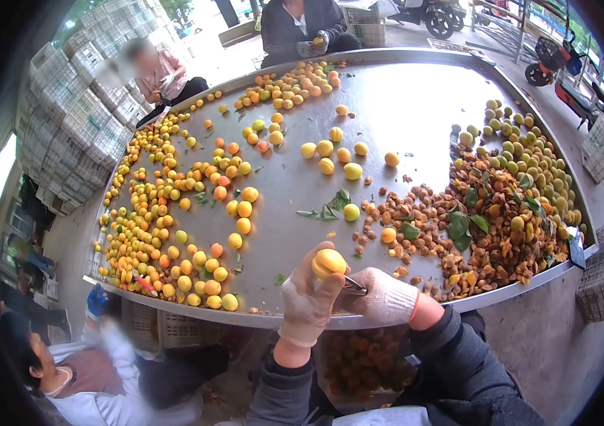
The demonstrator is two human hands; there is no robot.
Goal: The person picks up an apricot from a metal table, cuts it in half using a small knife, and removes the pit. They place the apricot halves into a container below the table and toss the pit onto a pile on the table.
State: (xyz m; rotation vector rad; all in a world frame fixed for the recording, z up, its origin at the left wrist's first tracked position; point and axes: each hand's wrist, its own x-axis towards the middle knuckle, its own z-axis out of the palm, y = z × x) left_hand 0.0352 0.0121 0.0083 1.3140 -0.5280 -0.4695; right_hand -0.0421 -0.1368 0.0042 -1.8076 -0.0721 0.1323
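Observation:
My left hand [307, 297], in a pale glove, holds a yellow-orange apricot [329, 263] up over the near edge of the metal table [280, 206]. Close beside it on the right, my right hand [381, 297], also gloved, is closed around a small dark metal tool [354, 285] whose end points at the fruit. Beyond my hands are green leaves [330, 207] and scattered apricots. To the right, brown pits [415, 219] lie next to a heap of split fruit pieces [490, 245].
Many apricots [167, 192] cover the table's left side; greenish ones [529, 153] are piled at the right. Co-workers sit at the far side [302, 28], far left [163, 74] and near left [85, 369]. Crates [78, 106] stand stacked at left. A fruit-filled container [369, 358] is below my arms.

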